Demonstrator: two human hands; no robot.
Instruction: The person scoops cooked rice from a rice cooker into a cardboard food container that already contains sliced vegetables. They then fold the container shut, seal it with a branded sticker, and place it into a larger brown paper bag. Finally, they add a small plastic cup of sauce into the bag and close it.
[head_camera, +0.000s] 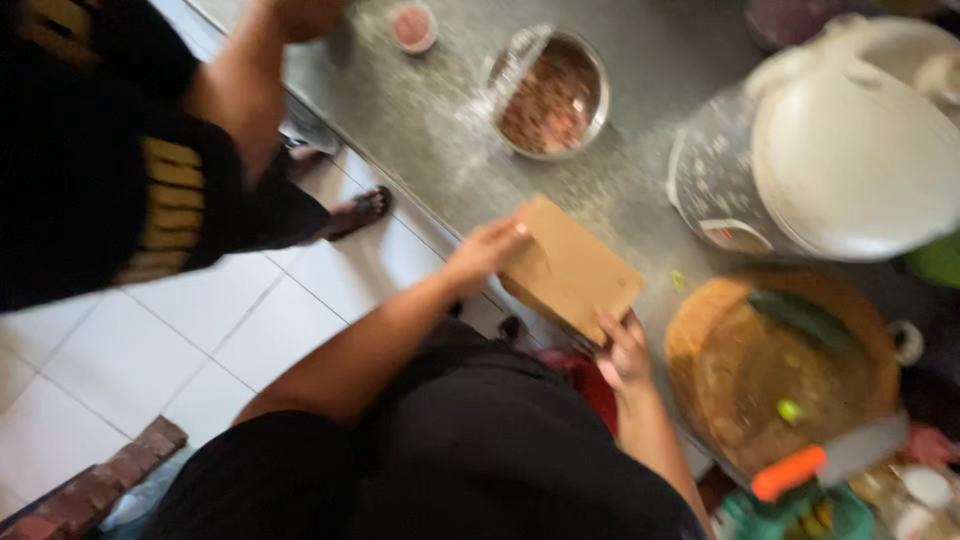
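Brown cardboard box (568, 268) held at two corners over the edge of a steel counter (430, 120).

Fingers of the left hand (487, 250) curl over the box's upper left corner, and the right hand (624, 350) grips its lower right corner from below, so both hands clasp the box, which sits tilted at the counter's near edge. Just right of it lies a round wooden chopping board (745, 375) with a green vegetable (805, 318) on it. Behind stand a white rice cooker (850, 150) and a metal bowl (553, 95) of reddish bits. Another person in black (90, 150) stands at the left on white floor tiles (230, 330).
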